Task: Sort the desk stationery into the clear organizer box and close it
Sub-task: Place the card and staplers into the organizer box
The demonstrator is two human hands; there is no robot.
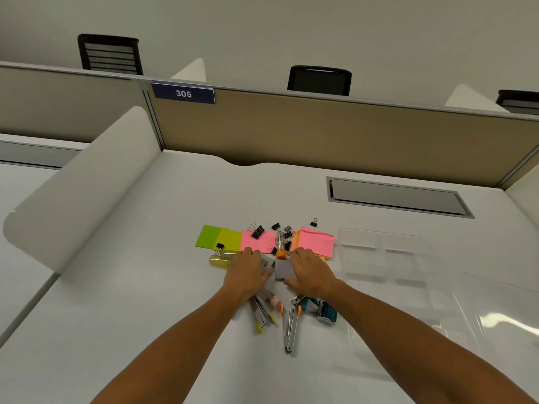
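Note:
Loose stationery lies in a heap at the middle of the white desk (145, 301). My left hand (246, 274) holds a small grey-and-white box (267, 264). Right beside it, my right hand (310, 275) grips a plain grey box (284, 269) between thumb and fingers. Behind the hands lie green sticky notes (214, 236), pink sticky notes (316, 242), several black binder clips (257, 231) and a clear tube with an orange cap (281, 243). Nearer me sit a metal stapler (291, 325), yellow-tipped pens (262, 316) and a teal stamp (326, 312). The clear organizer box (382, 258) stands open on the right, its lid (495, 313) laid flat.
A tan partition (320, 132) with a "305" label (183, 93) closes off the desk's far side. A grey cable hatch (399, 196) is set into the desk at back right. A white curved divider (87, 185) rises on the left. Black chairs show beyond the partition.

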